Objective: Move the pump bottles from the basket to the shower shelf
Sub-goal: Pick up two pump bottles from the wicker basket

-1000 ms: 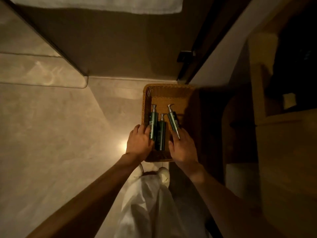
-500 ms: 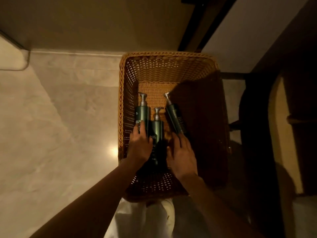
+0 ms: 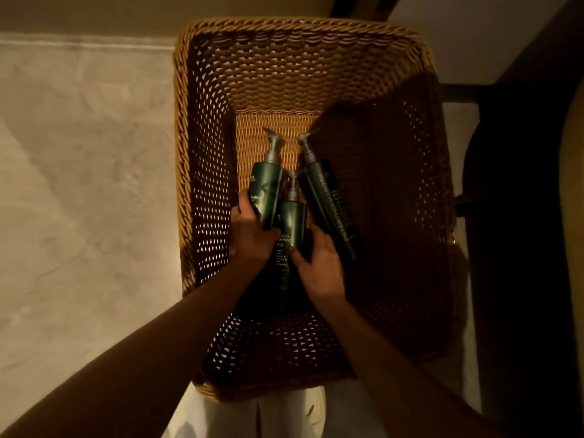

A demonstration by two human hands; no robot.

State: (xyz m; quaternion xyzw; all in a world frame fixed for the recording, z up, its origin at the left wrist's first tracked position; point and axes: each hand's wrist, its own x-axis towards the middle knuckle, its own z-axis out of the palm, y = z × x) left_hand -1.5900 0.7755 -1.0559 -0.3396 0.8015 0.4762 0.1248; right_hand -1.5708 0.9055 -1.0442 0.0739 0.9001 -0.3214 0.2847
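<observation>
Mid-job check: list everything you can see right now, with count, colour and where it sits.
pump bottles: 3, dark green with grey pumps, lying in the basket: left bottle, middle bottle, right bottle
basket: 1, tan wicker, on the floor
floor: pale stone, left of the basket
trousers: light, bottom edge
left hand: gripping the left bottle
right hand: closing on the middle bottle

Three dark green pump bottles [image 3: 292, 213] — flat, side by side — in the wicker basket [image 3: 202, 147].
</observation>
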